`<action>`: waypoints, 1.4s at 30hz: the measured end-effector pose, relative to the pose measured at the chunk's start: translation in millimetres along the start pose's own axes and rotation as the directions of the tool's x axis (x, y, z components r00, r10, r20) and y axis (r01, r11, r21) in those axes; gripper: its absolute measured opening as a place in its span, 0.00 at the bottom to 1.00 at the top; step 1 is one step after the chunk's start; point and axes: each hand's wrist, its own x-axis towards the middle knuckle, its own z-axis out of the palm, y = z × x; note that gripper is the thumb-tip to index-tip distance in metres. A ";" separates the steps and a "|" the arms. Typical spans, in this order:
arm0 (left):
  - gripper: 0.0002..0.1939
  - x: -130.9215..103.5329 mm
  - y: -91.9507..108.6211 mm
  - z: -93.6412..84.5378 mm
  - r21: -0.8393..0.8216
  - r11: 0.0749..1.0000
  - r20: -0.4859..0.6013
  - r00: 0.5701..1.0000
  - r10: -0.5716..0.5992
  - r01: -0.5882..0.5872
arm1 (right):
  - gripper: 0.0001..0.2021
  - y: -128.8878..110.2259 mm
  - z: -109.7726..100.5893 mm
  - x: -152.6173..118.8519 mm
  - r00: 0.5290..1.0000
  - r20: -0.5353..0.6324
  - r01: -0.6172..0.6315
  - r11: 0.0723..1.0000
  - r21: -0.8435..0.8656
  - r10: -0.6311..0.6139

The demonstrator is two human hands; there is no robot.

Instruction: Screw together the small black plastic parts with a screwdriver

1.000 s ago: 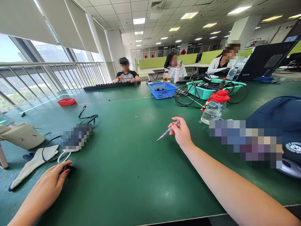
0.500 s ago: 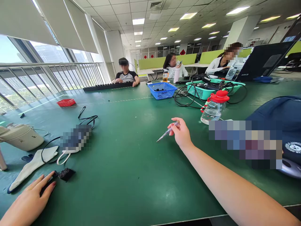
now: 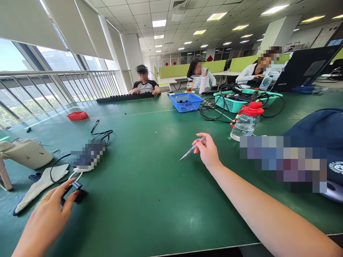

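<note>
My right hand is closed around the clear handle of a slim screwdriver. The metal tip points down and left, close above the green table. My left hand, at the lower left, has its thumb and fingers closed about a small black plastic part. That part is partly hidden by the fingers, and its exact kind cannot be made out. Just beyond the left hand lie a white glove-like cloth and a blurred device with a black cord.
A beige lidded container stands at the left. Farther back are a red tray, a blue basket and a green basket of cables. A red-capped bottle and a dark blue bag lie right. Several people sit beyond.
My left hand has moved right and slightly up, and its thumb and fingers have closed on the black part. The right hand still holds the screwdriver in nearly the same place.
</note>
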 end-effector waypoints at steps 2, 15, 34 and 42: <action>0.35 -2.0 21.4 -10.0 0.019 0.997 0.078 0.994 0.075 -0.077 | 0.15 -0.4 -0.1 0.0 1.000 0.002 0.000 1.000 0.000 0.000; 0.38 1.2 33.7 -17.4 0.094 0.995 0.303 0.951 -0.059 0.032 | 0.15 -3.9 1.0 -2.1 1.000 0.013 -0.003 1.000 -0.002 0.003; 0.24 21.7 7.7 2.9 0.065 0.998 0.220 0.975 -0.013 -0.001 | 0.15 -4.8 2.0 -2.9 1.000 0.015 0.003 1.000 -0.004 -0.003; 0.27 24.2 5.9 3.9 0.106 0.994 0.261 0.964 -0.054 0.027 | 0.16 -6.0 2.8 -2.7 1.000 0.017 -0.005 1.000 -0.010 0.006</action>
